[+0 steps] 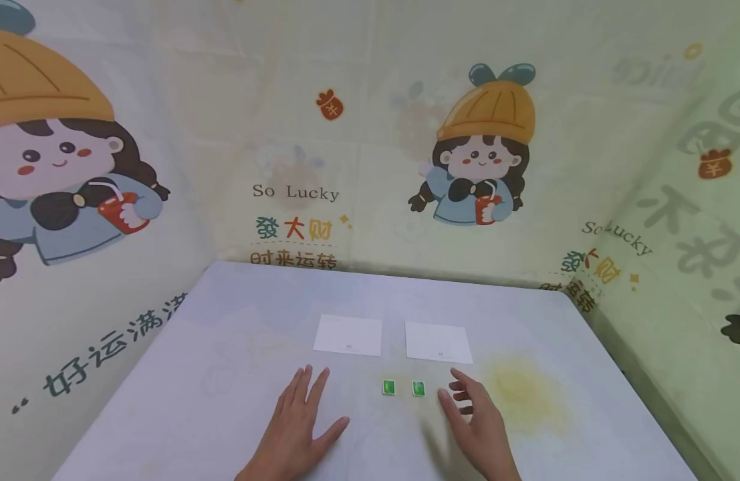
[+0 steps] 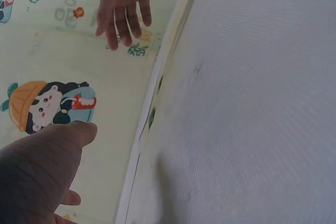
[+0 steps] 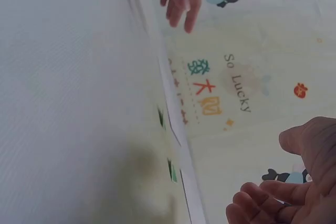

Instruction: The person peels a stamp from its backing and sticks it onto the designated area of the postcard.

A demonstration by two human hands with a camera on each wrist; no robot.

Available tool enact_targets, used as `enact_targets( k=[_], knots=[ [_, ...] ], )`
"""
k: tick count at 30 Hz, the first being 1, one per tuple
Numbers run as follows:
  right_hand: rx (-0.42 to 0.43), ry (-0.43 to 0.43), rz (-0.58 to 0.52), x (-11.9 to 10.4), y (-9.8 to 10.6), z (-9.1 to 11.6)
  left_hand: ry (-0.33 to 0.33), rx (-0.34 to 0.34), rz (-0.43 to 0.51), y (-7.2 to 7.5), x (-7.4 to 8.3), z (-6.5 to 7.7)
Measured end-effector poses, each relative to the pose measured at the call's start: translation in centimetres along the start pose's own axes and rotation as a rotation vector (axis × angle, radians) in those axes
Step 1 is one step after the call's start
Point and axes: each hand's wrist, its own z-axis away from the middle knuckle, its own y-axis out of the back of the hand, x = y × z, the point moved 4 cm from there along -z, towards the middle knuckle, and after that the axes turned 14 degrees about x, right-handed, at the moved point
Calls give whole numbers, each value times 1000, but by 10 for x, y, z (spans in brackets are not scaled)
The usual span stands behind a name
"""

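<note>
Two small green stamp-like pieces with white borders lie side by side on the table: a left green piece [image 1: 389, 387] and a right green piece [image 1: 418, 389]. Beyond them are a left white card [image 1: 348, 335] and a right white card [image 1: 438, 342], each with a tiny mark near its lower edge. My left hand [image 1: 299, 422] hovers left of the green pieces, fingers spread, holding nothing. Close to the right green piece is my right hand [image 1: 474, 422], its fingers loosely bent and nothing in them. In the right wrist view both green pieces look thin and foreshortened.
The white table [image 1: 225, 374] has a yellowish patch [image 1: 526, 394] on its right side. Cloth walls [image 1: 370, 147] printed with cartoon figures and lettering stand behind the table and on both sides.
</note>
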Motion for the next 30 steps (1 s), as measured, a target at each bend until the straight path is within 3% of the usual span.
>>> enact_targets(
  k=[4,9,16,30],
  knots=[
    [-76,-199,-45,1,-2,-2,13,22,15,-2,-1,-3],
    [-120,-314,-62,3,-4,-4,14,24,39,-3,0,-6],
    [-135,-330,-123,-1,-6,-9,-33,57,59,-9,2,-16],
    [-133,-282,-149,2,-15,-11,-74,26,94,-23,9,-28]
  ],
)
